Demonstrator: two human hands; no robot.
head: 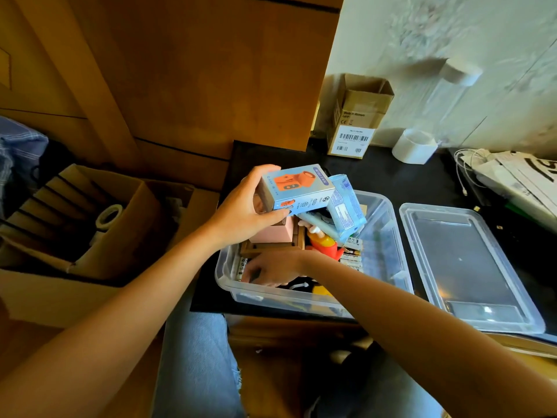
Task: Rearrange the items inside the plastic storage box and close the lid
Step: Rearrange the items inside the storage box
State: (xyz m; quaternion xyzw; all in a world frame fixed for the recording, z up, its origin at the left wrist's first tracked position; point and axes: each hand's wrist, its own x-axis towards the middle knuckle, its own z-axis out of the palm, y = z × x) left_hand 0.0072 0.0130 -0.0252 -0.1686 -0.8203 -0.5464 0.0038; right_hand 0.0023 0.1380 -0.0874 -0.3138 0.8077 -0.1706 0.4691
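Head view: clear plastic storage box (388,236) sits open on a black desk (422,182).
Left of box: open cardboard carton (120,212) with a tape roll (109,215) inside.
Left hand (241,212): above the box, fingers and thumb curled round a blue mini fan box (297,188).
Right hand (271,267): down inside the box, fingers spread flat on the contents.
Right of box: its lid (464,267), lying beside it.
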